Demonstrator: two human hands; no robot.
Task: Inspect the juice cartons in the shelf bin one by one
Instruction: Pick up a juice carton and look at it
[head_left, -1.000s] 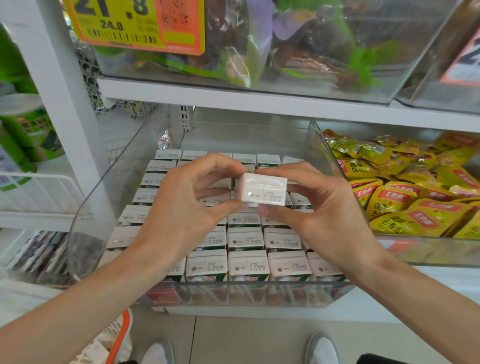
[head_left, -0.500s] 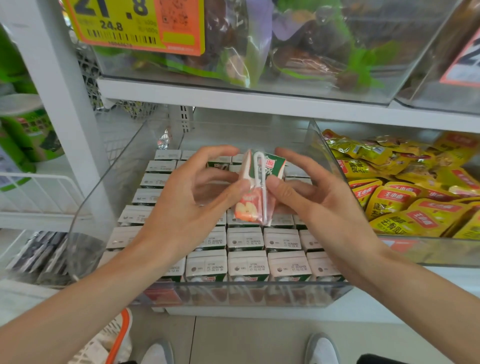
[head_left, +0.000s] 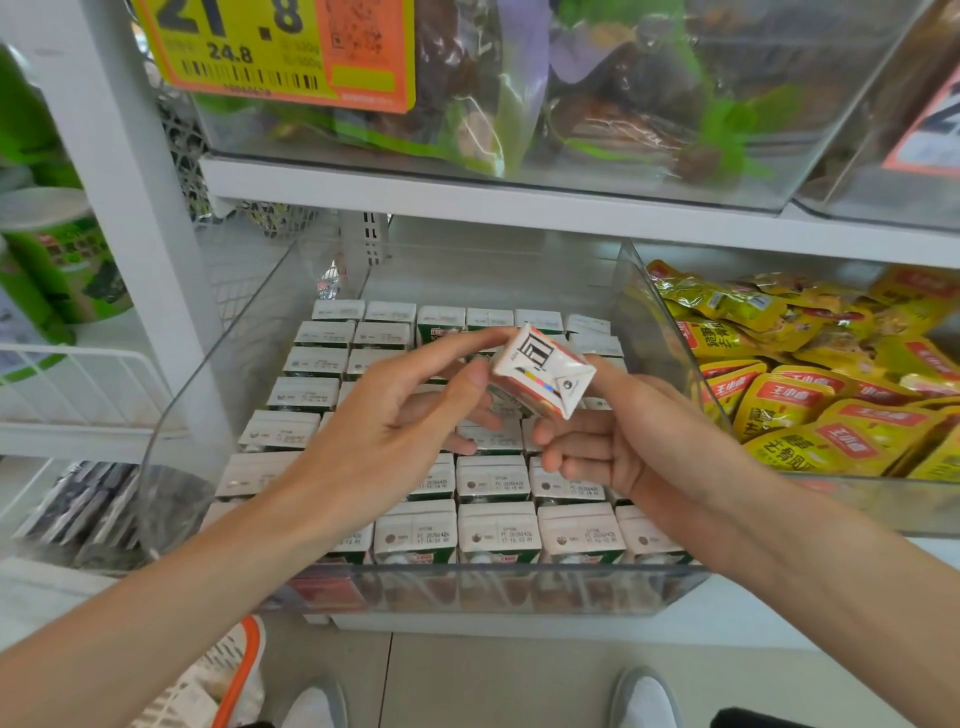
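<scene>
The print on the folded end of the lifted juice carton (head_left: 543, 371) is too small to read, and the carton itself hides where the right hand's fingertips meet it. The far rows in the bin are partly covered by both hands, and the price tag (head_left: 270, 47) above is cut off at the top edge. The clear shelf bin (head_left: 519, 577) sits on a white shelf (head_left: 519, 208), packed with upright cartons (head_left: 496, 532) in tidy rows, their white tops stamped with dates. Just beside it on the right lies a bin of yellow snack packets (head_left: 810, 405); overhead, another clear bin holds bagged goods (head_left: 597, 104). Green tubs (head_left: 57, 254) stand off to the left, and pale shoes (head_left: 644, 696) show on the tiled floor below. The carton is held above the middle of the bin, tilted, its folded end turned towards the person. The left hand (head_left: 384, 431) pinches its left edge between thumb and forefinger; the right hand (head_left: 623, 441) grips it from below and behind, fingers curled.
</scene>
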